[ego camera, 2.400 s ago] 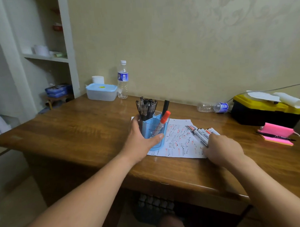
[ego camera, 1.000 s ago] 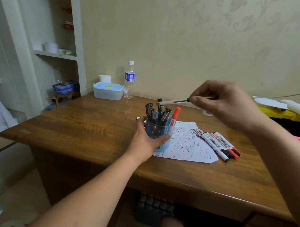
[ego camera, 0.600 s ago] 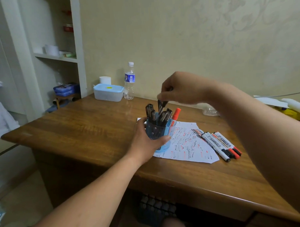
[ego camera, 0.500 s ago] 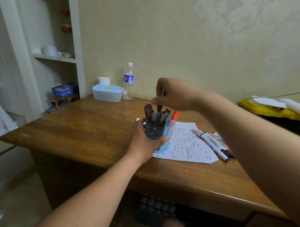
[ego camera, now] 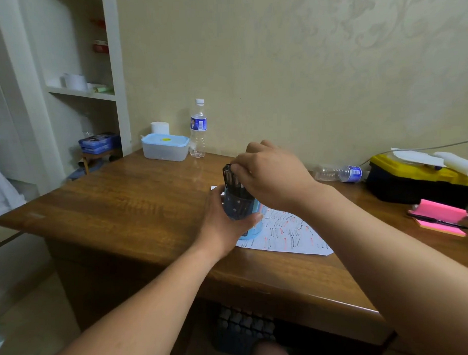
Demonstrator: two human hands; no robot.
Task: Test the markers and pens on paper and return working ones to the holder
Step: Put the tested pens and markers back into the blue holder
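Holder [ego camera: 240, 210]: blue translucent cup, standing on the left part of the paper [ego camera: 290, 232], mid wood surface [ego camera: 122, 207]. It's packed with dark-capped pens [ego camera: 228, 175], upright, tops above the rim. Left grip [ego camera: 221, 225] is wrapped round the holder's left and near side, clamped on it. Right grip [ego camera: 272, 176] is directly over the holder, fingers curled, tips at the pen tops; can't tell if it pinches one or only touches. Paper is covered in short red and black strokes. Back left: lidded tub [ego camera: 165, 148], pale blue lid on, contents not readable; water bottle [ego camera: 198, 128] upright just beside it. Far right: toolbox [ego camera: 413, 181], black with a yellow lid, shut, white sheets lying on top.
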